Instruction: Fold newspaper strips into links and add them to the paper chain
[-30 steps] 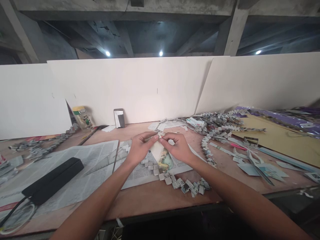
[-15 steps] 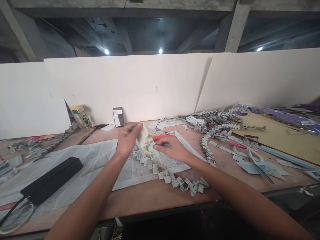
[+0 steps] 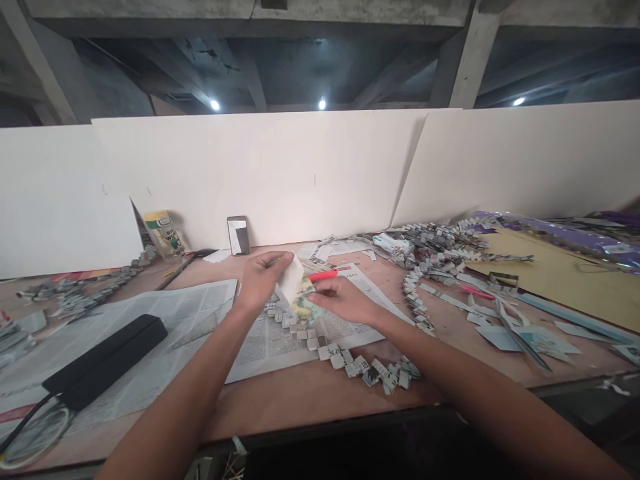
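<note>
My left hand (image 3: 261, 280) pinches the top of a folded paper strip (image 3: 296, 291), white on one side and printed green on the other. My right hand (image 3: 345, 299) presses its fingers on the strip's lower end, over a newspaper sheet (image 3: 280, 337). A chain of folded newspaper links (image 3: 350, 363) runs across the sheet just below the hands. A red pen (image 3: 323, 275) lies right behind my right hand's fingers.
A black case (image 3: 105, 360) with a cable lies on newspaper at the left. A phone (image 3: 238, 235) and a snack packet (image 3: 163, 233) lean on the white back board. Heaped paper chains (image 3: 435, 250), scissors (image 3: 517, 337) and brown card (image 3: 565, 280) fill the right.
The hands went from holding the strip together at its top to the left hand lifting it leftward while the right hand slid down to its lower end; the red pen came into sight.
</note>
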Demonstrator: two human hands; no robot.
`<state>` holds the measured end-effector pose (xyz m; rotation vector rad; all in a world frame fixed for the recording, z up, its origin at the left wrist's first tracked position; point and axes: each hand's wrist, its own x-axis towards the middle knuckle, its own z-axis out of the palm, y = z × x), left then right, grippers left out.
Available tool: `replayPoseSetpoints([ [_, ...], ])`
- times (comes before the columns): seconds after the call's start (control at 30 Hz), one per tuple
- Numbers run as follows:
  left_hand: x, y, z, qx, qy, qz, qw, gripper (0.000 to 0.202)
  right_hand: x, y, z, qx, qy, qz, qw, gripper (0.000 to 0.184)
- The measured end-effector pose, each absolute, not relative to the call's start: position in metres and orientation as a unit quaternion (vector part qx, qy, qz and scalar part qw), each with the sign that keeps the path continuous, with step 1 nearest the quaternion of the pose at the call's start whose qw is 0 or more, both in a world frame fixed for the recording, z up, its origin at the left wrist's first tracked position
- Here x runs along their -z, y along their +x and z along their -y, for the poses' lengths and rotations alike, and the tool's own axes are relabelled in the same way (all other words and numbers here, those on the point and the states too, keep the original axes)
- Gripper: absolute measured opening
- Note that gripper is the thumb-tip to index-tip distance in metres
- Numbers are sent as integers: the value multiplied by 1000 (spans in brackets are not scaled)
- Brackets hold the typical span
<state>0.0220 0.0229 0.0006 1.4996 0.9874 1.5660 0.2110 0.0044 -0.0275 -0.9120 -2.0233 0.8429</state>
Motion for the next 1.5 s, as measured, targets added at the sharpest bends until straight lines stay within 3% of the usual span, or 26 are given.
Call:
replayPoseSetpoints([
  [0.17, 1, 32, -10, -559, 546, -269, 563, 48, 33, 207, -6, -409, -368, 694, 465, 37],
  [0.27, 4, 33, -7, -498, 583, -256, 589, 44, 33, 204, -4, -438, -352, 663, 495, 40],
  [0.43, 9, 34, -8, -434, 665, -348, 498, 36, 35, 201, -5, -425, -381, 694, 440, 34],
  [0.53, 9, 32, -9, -429, 699, -383, 426, 31, 32, 207, -8, -314, -424, 688, 498, 36],
  [0.67, 11, 29, -10, -354, 785, -379, 339, 23, 19, 221, -7, -189, -404, 708, 548, 51],
  [0.8, 18, 29, -11, -315, 827, -374, 278, 30, 12, 227, -4, -160, -366, 785, 474, 16],
  [0.9, 20, 29, -10, -304, 829, -400, 245, 30, 14, 226, -4, -187, -374, 792, 445, 18],
  [1.1, 14, 32, -1, -292, 839, -429, 163, 28, 15, 222, -8, -345, -371, 714, 483, 20],
  [1.2, 12, 34, 3, -266, 849, -409, 202, 26, 12, 222, -8, -429, -353, 663, 501, 19],
  [1.33, 12, 35, 4, -257, 857, -375, 245, 41, 9, 223, -6, -500, -316, 614, 522, 20],
  [1.5, 11, 35, 3, -289, 827, -353, 329, 40, 5, 225, -2, -517, -260, 601, 551, 30],
])
